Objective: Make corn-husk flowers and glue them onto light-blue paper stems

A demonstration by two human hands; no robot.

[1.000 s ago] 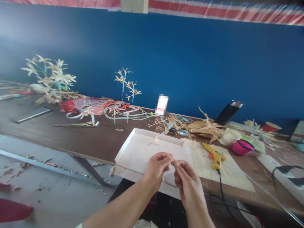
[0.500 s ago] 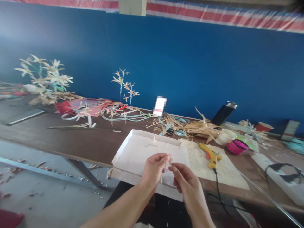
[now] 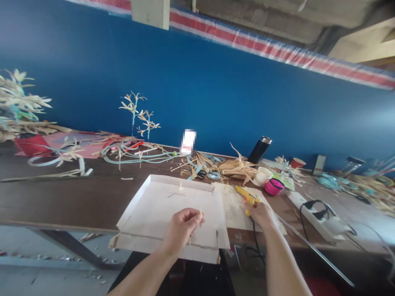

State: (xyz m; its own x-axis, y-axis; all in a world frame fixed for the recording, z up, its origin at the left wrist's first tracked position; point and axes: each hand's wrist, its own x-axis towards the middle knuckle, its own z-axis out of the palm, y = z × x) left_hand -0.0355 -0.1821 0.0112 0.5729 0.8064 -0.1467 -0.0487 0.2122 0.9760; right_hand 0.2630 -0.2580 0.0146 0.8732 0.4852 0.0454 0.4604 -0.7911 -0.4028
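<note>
Over a white shallow cardboard box [image 3: 148, 220], my left hand [image 3: 182, 226] pinches a small pale strip [image 3: 200, 213], probably a piece of dried husk. To the right, my right hand [image 3: 262, 214] has its fingers round the handle of a yellow hot glue gun [image 3: 242, 192], which rests on a printed paper sheet [image 3: 230, 205]. The gun's black cord [image 3: 255, 238] hangs past the table edge. A small pale piece [image 3: 180, 187] stands inside the box near its back wall.
Dried husks [image 3: 237, 169] and scissors [image 3: 212, 175] lie behind the box. A black flask [image 3: 259, 149], a pink round container [image 3: 274, 186] and a white power strip [image 3: 311, 218] are on the right. Husk flowers [image 3: 133, 105] stand by the blue wall, near a phone [image 3: 188, 142].
My right hand has left the small strip and moved right onto the glue gun. My left hand still pinches the strip. The view has turned to the right.
</note>
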